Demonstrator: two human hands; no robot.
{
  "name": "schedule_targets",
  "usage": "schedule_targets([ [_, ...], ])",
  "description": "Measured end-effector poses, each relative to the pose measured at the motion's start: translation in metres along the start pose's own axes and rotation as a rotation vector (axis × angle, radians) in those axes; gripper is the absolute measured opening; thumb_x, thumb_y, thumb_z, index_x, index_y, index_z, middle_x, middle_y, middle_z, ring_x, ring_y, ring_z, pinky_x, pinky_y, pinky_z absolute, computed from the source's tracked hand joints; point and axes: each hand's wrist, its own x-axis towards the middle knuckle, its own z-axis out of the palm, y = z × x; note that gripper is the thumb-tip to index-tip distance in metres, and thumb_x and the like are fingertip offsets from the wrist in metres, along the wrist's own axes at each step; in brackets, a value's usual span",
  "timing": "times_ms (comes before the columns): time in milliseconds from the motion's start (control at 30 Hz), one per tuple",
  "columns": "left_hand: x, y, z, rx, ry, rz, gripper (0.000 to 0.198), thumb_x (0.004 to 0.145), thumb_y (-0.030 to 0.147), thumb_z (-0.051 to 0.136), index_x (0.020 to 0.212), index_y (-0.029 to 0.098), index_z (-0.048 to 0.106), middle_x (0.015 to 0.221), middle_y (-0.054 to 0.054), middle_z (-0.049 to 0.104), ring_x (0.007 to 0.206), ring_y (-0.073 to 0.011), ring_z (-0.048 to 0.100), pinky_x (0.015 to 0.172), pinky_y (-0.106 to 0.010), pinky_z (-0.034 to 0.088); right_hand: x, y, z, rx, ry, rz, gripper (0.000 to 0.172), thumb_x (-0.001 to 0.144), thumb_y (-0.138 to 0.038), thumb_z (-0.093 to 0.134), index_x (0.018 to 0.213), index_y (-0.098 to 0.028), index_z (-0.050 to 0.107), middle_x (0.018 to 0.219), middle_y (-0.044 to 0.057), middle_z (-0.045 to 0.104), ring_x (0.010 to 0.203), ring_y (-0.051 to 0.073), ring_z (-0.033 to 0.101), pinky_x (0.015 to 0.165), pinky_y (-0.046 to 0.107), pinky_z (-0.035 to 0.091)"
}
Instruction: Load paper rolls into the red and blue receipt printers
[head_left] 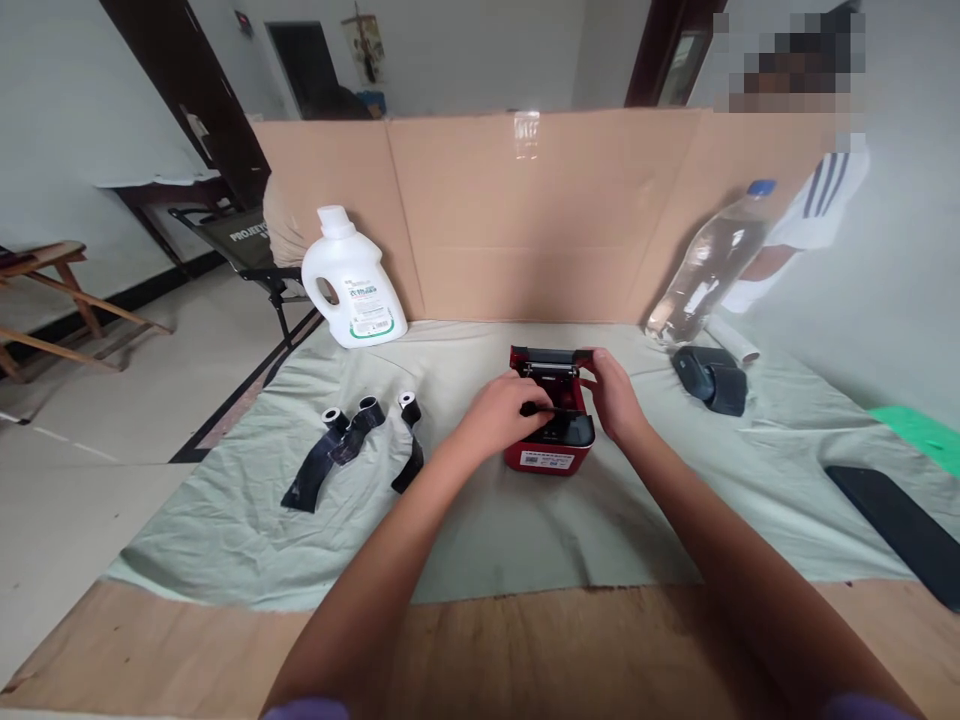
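Observation:
A small red-and-black label printer (574,462) stands on the green-grey cloth with its lid (546,355) raised. My left hand (499,412) reaches over its left side, fingers pinched on a dark piece at the opening; whether this is loose or part of the printer is hard to see. At the right rear corner, my right hand (613,398) grips the edge of the raised lid. Left of the printer lie a black ribbon roll (409,408) with its tail unrolled and two more ribbon rolls (367,412) with black film trailing from them.
Behind stands a cardboard screen (525,220). A white detergent jug (360,290) is at back left, a clear bottle (709,265) at back right. A black pouch-like object (711,380) and a dark phone (896,525) lie right. Another person's sleeve (829,205) shows beyond the screen.

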Motion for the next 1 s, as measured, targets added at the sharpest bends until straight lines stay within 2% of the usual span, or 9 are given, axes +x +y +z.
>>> schedule_targets([
  [100, -0.008, 0.002, -0.010, 0.093, -0.039, 0.129, 0.018, 0.089, 0.039, 0.065, 0.091, 0.028, 0.078, 0.095, -0.003, 0.072, 0.100, -0.0234, 0.059, 0.089, -0.036, 0.046, -0.023, 0.002, -0.001, -0.085, 0.015, -0.027, 0.031, 0.089, -0.054, 0.048, 0.098, -0.026, 0.059, 0.133, 0.004, 0.059, 0.125, 0.024, 0.054, 0.099, 0.039, 0.046],
  [200, -0.008, -0.001, -0.010, -0.001, 0.025, 0.076, 0.029, 0.092, 0.047, 0.059, 0.084, 0.027, 0.079, 0.092, -0.003, 0.071, 0.098, -0.0222, 0.060, 0.097, -0.039, 0.043, -0.045, 0.006, 0.003, -0.074, 0.033, -0.038, 0.018, 0.084, -0.040, 0.054, 0.096, -0.026, 0.056, 0.140, 0.005, 0.054, 0.131, 0.026, 0.051, 0.104, 0.041, 0.044],
  [267, -0.005, -0.008, -0.003, -0.154, 0.160, -0.050, 0.029, 0.095, 0.040, 0.053, 0.095, 0.027, 0.078, 0.105, -0.004, 0.070, 0.107, -0.0216, 0.061, 0.103, -0.039, 0.043, -0.055, 0.009, 0.007, 0.008, 0.061, -0.042, 0.026, 0.083, -0.034, 0.054, 0.109, -0.030, 0.052, 0.141, 0.005, 0.053, 0.132, 0.024, 0.052, 0.106, 0.042, 0.043],
  [333, -0.001, -0.019, 0.008, -0.336, 0.244, -0.212, 0.034, 0.091, 0.027, 0.051, 0.119, 0.027, 0.070, 0.128, -0.004, 0.064, 0.122, -0.0217, 0.056, 0.105, -0.037, 0.045, -0.060, 0.012, 0.011, 0.076, 0.092, -0.030, 0.041, 0.083, -0.032, 0.054, 0.123, -0.034, 0.047, 0.143, 0.004, 0.052, 0.133, 0.022, 0.051, 0.108, 0.041, 0.042],
  [433, 0.001, -0.033, 0.025, -0.633, 0.185, -0.402, 0.067, 0.083, 0.017, 0.050, 0.149, 0.028, 0.044, 0.153, -0.002, 0.047, 0.139, -0.0208, 0.045, 0.110, -0.034, 0.044, -0.060, 0.016, 0.013, 0.098, 0.097, 0.056, 0.057, 0.083, -0.034, 0.053, 0.138, -0.037, 0.039, 0.149, 0.004, 0.047, 0.133, 0.023, 0.051, 0.106, 0.042, 0.046],
  [567, -0.002, -0.037, 0.035, -0.895, 0.133, -0.497, 0.078, 0.083, 0.018, 0.047, 0.157, 0.029, 0.026, 0.162, 0.003, 0.034, 0.146, -0.0195, 0.039, 0.115, -0.033, 0.040, -0.054, 0.019, 0.010, 0.083, 0.043, 0.154, 0.068, 0.080, -0.033, 0.047, 0.147, -0.035, 0.032, 0.151, 0.004, 0.047, 0.133, 0.025, 0.052, 0.103, 0.042, 0.048],
  [700, -0.007, -0.033, 0.038, -1.102, 0.117, -0.536, 0.081, 0.079, 0.017, 0.047, 0.157, 0.027, 0.028, 0.155, 0.001, 0.045, 0.137, -0.0227, 0.050, 0.109, -0.039, 0.048, -0.049, 0.018, 0.007, 0.093, -0.008, 0.149, 0.072, 0.076, -0.029, 0.046, 0.147, -0.034, 0.034, 0.151, 0.003, 0.049, 0.132, 0.025, 0.052, 0.106, 0.043, 0.046],
  [833, -0.007, -0.034, 0.042, -1.220, 0.164, -0.571, 0.087, 0.073, 0.017, 0.054, 0.156, 0.026, 0.032, 0.150, 0.000, 0.052, 0.131, -0.0236, 0.056, 0.105, -0.035, 0.049, -0.048, 0.021, 0.007, 0.147, -0.027, 0.132, 0.072, 0.077, -0.026, 0.049, 0.147, -0.035, 0.037, 0.151, 0.001, 0.048, 0.134, 0.024, 0.050, 0.109, 0.044, 0.044],
  [1000, -0.007, -0.030, 0.040, -1.321, 0.222, -0.608, 0.086, 0.069, 0.016, 0.062, 0.152, 0.024, 0.041, 0.148, -0.004, 0.054, 0.131, -0.0263, 0.055, 0.108, -0.035, 0.044, -0.066, 0.034, 0.003, 0.135, 0.011, 0.077, 0.054, 0.092, -0.043, 0.050, 0.145, -0.032, 0.044, 0.151, 0.004, 0.050, 0.139, 0.027, 0.046, 0.115, 0.048, 0.038],
])
